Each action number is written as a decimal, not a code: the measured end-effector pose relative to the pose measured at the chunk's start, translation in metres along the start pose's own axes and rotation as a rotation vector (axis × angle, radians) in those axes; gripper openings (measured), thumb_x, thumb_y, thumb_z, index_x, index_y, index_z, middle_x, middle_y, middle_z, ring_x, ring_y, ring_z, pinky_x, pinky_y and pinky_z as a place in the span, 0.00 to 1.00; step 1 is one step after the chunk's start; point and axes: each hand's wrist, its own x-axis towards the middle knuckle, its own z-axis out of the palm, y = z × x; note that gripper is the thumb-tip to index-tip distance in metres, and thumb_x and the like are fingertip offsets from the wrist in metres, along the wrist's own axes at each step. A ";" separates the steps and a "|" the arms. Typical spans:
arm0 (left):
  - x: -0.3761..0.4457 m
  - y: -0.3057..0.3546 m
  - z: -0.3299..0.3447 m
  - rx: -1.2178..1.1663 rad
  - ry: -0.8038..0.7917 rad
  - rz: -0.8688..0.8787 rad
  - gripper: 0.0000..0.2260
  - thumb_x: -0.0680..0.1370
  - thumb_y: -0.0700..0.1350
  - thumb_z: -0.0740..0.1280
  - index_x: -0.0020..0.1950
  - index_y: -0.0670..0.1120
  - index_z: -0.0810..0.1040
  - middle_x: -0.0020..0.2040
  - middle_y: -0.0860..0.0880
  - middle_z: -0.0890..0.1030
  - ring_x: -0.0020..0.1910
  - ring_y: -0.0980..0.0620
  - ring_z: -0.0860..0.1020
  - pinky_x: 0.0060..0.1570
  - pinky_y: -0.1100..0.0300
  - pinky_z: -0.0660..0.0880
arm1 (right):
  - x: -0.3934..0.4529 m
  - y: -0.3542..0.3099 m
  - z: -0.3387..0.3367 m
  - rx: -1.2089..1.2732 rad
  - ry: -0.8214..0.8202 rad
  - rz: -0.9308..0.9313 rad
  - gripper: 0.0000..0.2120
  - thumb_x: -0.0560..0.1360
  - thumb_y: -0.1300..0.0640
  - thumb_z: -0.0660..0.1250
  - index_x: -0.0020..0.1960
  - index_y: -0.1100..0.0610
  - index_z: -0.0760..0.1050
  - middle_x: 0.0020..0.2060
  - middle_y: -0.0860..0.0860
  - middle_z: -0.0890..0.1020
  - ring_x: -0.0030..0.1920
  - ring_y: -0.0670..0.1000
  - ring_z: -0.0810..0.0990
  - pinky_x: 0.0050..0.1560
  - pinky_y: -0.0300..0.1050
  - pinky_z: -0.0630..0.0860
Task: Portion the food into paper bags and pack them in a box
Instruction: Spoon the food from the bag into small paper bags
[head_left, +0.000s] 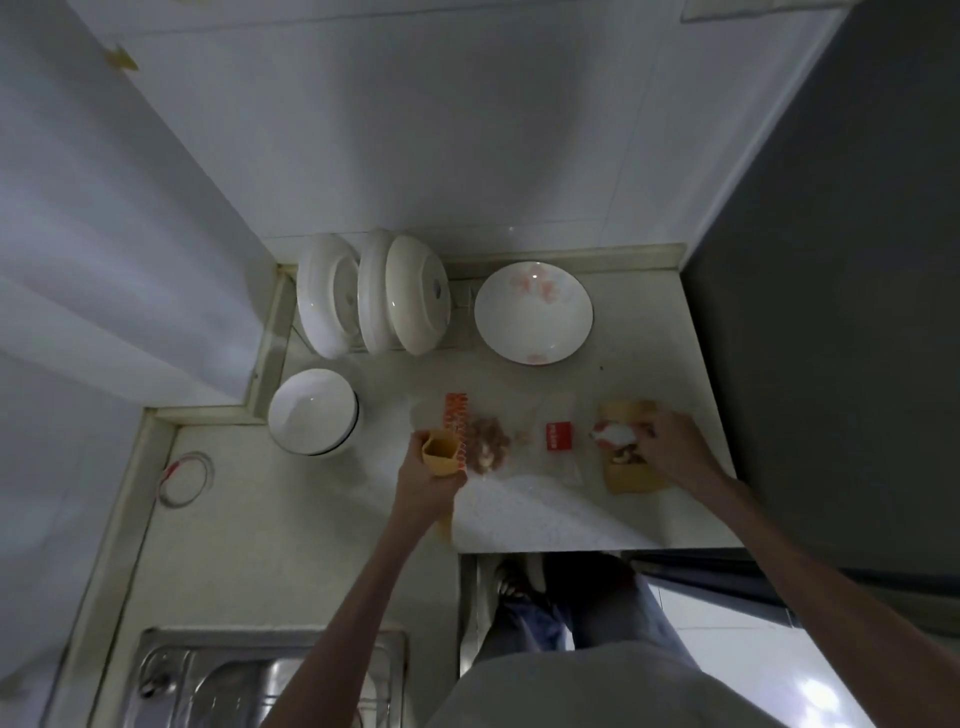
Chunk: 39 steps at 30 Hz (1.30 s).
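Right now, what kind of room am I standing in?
Most likely a small home kitchen. A stainless steel sink is set into the pale countertop, white plates stand on edge by the tiled wall, and an upturned bowl sits nearby.

A pale stone counter (545, 514) fills a corner of white tiled walls (415, 130). A steel sink (249, 675) is set into its near left end. A dark appliance (841, 312) stands against the counter's right edge.

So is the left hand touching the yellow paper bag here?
Touching. The head view shows the left hand wrapped around the open yellow paper bag, holding it upright.
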 end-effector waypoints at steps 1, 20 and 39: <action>0.003 -0.008 -0.001 0.001 0.014 -0.049 0.22 0.68 0.37 0.75 0.57 0.49 0.70 0.48 0.52 0.78 0.46 0.50 0.78 0.39 0.64 0.72 | 0.004 0.005 0.007 -0.010 -0.031 0.017 0.12 0.78 0.62 0.60 0.42 0.67 0.79 0.31 0.58 0.78 0.38 0.59 0.80 0.30 0.42 0.66; 0.051 -0.032 0.010 0.060 -0.199 -0.262 0.10 0.66 0.32 0.69 0.37 0.47 0.79 0.33 0.52 0.80 0.27 0.65 0.78 0.27 0.72 0.72 | 0.047 -0.056 0.078 0.111 -0.346 -0.135 0.06 0.76 0.62 0.65 0.46 0.65 0.78 0.38 0.57 0.81 0.37 0.50 0.80 0.38 0.46 0.77; 0.063 -0.042 0.011 -0.002 -0.240 -0.224 0.14 0.68 0.29 0.67 0.38 0.49 0.80 0.33 0.55 0.82 0.32 0.60 0.80 0.32 0.68 0.76 | 0.073 -0.070 0.121 0.214 -0.479 0.208 0.07 0.74 0.69 0.61 0.47 0.67 0.78 0.29 0.56 0.78 0.24 0.47 0.77 0.20 0.35 0.71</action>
